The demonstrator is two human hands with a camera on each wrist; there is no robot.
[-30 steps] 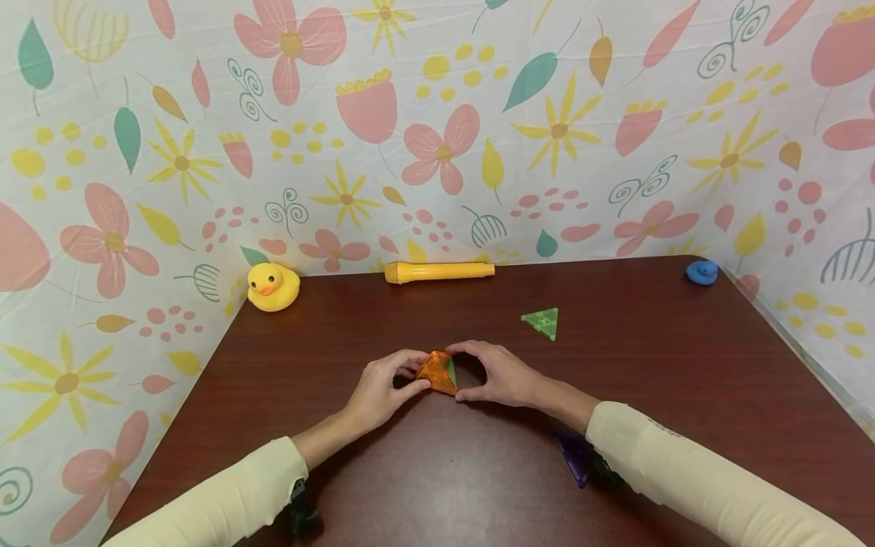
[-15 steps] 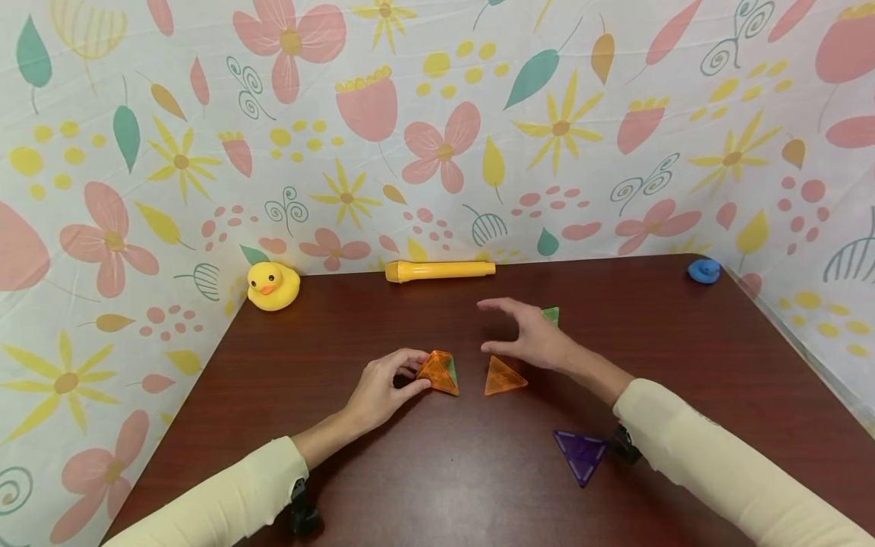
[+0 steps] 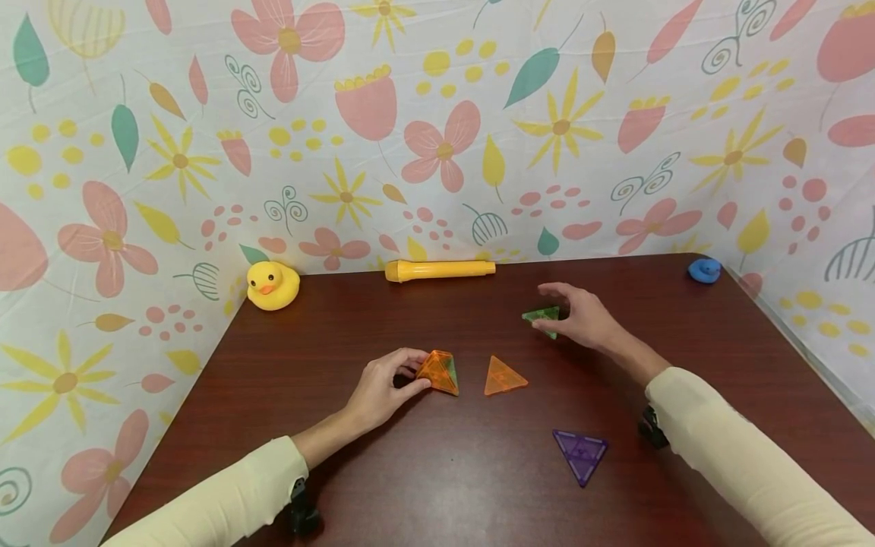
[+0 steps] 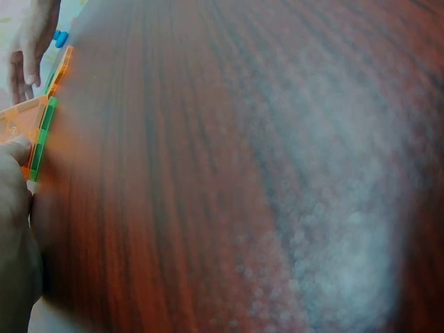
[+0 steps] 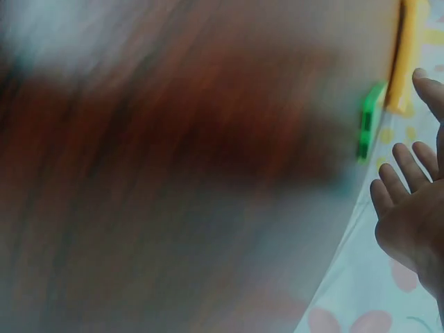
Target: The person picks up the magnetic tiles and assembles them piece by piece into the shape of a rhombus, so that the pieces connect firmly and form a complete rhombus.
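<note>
My left hand (image 3: 379, 391) pinches the left side of a small pyramid of see-through orange and green magnetic tiles (image 3: 439, 372) on the table. In the left wrist view only the pyramid's edge (image 4: 43, 139) shows, beside the thumb. Over a green triangle tile (image 3: 544, 313) at the back, my right hand (image 3: 589, 319) spreads its fingers, the thumb covering part of it. In the right wrist view that hand (image 5: 416, 225) has its fingers apart, with the green tile (image 5: 367, 125) beyond them. An orange triangle tile (image 3: 504, 377) lies flat right of the pyramid.
A purple triangle tile (image 3: 581, 454) lies nearer the front, left of the right forearm. Along the back stand a yellow duck (image 3: 273, 286), a yellow microphone-shaped toy (image 3: 440, 271) and a blue duck (image 3: 704, 270). A flower-print cloth (image 3: 437, 152) rises behind the table.
My right hand has left the pyramid and moved back and right, above the green tile. The orange tile now lies apart on the table. The left hand has stayed put.
</note>
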